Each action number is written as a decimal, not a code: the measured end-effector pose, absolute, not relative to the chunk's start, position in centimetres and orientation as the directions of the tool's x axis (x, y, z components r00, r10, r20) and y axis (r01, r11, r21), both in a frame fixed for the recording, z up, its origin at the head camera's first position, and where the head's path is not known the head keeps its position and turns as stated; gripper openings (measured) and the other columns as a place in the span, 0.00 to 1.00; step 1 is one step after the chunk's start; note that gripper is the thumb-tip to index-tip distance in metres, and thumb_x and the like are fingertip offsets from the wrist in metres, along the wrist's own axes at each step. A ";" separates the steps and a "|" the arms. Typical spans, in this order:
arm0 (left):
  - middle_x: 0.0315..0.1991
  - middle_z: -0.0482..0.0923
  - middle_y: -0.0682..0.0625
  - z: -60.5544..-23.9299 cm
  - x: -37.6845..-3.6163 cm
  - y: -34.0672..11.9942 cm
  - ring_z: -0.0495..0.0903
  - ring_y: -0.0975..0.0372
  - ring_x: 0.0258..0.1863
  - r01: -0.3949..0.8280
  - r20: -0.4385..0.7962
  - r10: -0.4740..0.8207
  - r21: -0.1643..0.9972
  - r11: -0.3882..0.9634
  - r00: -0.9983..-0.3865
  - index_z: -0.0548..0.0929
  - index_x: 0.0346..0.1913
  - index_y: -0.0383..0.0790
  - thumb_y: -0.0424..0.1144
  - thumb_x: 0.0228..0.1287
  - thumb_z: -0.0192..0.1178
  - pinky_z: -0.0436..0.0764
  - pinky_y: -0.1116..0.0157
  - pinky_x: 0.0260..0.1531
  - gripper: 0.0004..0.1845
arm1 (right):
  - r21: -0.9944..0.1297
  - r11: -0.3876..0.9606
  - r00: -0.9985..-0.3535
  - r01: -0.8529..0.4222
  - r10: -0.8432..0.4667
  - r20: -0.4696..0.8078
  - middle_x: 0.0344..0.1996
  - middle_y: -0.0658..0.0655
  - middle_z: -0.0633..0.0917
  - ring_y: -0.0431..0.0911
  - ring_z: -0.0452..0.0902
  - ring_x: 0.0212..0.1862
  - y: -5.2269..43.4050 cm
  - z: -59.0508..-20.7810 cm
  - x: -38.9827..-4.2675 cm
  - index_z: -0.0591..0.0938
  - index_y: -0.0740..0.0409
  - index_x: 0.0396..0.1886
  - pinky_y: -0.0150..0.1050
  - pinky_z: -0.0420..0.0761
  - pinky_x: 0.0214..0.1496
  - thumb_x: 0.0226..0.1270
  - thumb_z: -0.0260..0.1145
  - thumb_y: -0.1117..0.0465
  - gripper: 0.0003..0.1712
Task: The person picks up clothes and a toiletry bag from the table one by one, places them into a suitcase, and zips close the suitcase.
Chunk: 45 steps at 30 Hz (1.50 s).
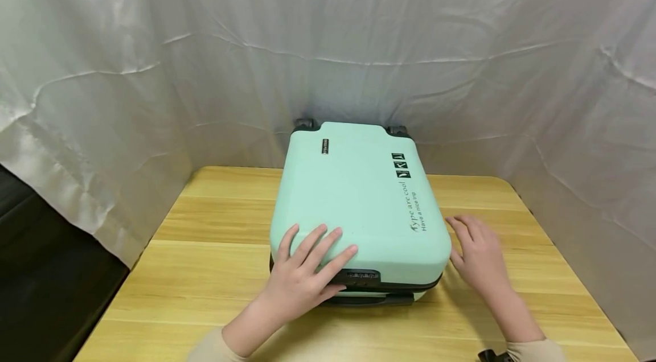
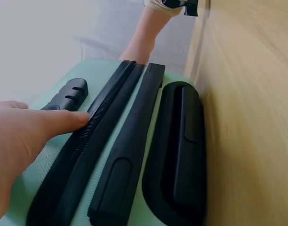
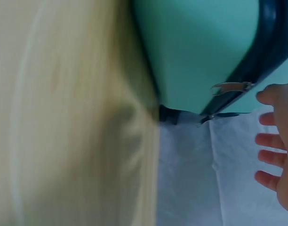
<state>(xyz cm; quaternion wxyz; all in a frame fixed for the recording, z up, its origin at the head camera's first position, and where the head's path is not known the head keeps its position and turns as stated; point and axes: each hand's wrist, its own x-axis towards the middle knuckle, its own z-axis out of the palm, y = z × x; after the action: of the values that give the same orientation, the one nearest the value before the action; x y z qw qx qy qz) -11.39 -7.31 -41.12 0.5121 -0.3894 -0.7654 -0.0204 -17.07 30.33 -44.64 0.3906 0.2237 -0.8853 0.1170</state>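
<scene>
Head view: a suitcase (image 1: pixel 353 197) lay on the worktop (image 1: pixel 205 271) — left hand (image 1: pixel 302 279) splayed on its near-left corner, right hand (image 1: pixel 479 256) relaxed, empty, beside it. Left wrist: a thumb (image 2: pixel 71 121) touched the zip (image 2: pixel 99 113). Right wrist: fingers (image 3: pixel 271 140) parted — near a zip pull (image 3: pixel 232 87).

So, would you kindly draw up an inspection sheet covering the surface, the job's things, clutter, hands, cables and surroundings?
Surface: wood-grain table, with the case on it.
Job's things: mint case lying flat, wheels toward the curtain; lock and handle on the near side; a zip puller shows in the right wrist view.
Clutter: nothing seen.
Left hand: the hand rests on the case's near left corner, fingers spread.
Right hand: the hand is beside the case's right side; contact unclear.
Cables: nothing seen.
Surroundings: pale curtain behind and at both sides; something black at far left, unidentified.
</scene>
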 end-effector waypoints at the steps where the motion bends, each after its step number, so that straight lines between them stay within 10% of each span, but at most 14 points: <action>1: 0.64 0.76 0.45 -41.2 -11.4 -7.2 0.74 0.50 0.62 0.612 0.806 0.569 -0.369 0.700 -0.165 0.77 0.64 0.53 0.67 0.32 0.74 0.66 0.39 0.57 0.49 | -0.032 0.868 -0.610 -0.495 -0.321 0.724 0.48 0.68 0.80 0.65 0.73 0.52 30.4 -44.9 -17.1 0.79 0.68 0.51 0.63 0.73 0.48 0.74 0.46 0.43 0.32; 8: 0.58 0.80 0.46 -41.0 -11.8 -7.0 0.79 0.51 0.57 0.596 0.836 0.546 -0.407 0.692 -0.063 0.80 0.60 0.52 0.66 0.33 0.73 0.70 0.41 0.53 0.44 | -0.047 0.857 -0.700 -0.513 -0.385 0.602 0.51 0.67 0.80 0.64 0.72 0.54 30.5 -46.0 -16.9 0.80 0.67 0.50 0.65 0.73 0.51 0.49 0.69 0.63 0.25; 30: 0.49 0.86 0.47 -39.8 -12.1 -6.9 0.83 0.52 0.49 0.597 0.857 0.509 -0.451 0.663 0.082 0.85 0.52 0.49 0.65 0.40 0.71 0.72 0.45 0.47 0.35 | -0.067 0.781 -0.612 -0.621 -0.430 0.664 0.39 0.62 0.81 0.58 0.75 0.45 30.2 -46.8 -18.3 0.81 0.68 0.41 0.55 0.73 0.47 0.48 0.66 0.70 0.16; 37: 0.49 0.86 0.47 -39.6 -12.3 -6.9 0.83 0.52 0.49 0.594 0.859 0.504 -0.454 0.664 0.093 0.86 0.52 0.49 0.65 0.38 0.71 0.72 0.46 0.47 0.36 | 0.031 0.763 -0.568 -0.645 -0.506 0.649 0.35 0.60 0.81 0.56 0.74 0.41 31.0 -46.6 -18.2 0.82 0.67 0.36 0.49 0.73 0.47 0.76 0.47 0.51 0.25; 45: 0.48 0.86 0.47 -39.3 -12.3 -7.0 0.83 0.52 0.49 0.581 0.857 0.505 -0.465 0.668 0.105 0.86 0.51 0.50 0.65 0.38 0.71 0.72 0.46 0.48 0.35 | 0.119 0.744 -0.520 -0.657 -0.561 0.644 0.30 0.54 0.79 0.51 0.73 0.37 31.6 -46.2 -17.9 0.80 0.62 0.33 0.47 0.74 0.39 0.78 0.40 0.54 0.26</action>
<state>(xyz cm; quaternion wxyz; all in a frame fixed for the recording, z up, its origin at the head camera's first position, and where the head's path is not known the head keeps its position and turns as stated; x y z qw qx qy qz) -12.31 -6.96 -39.33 0.6227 -0.4062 -0.6681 -0.0303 -17.94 31.64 -46.21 0.3425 0.3506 -0.8688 0.0699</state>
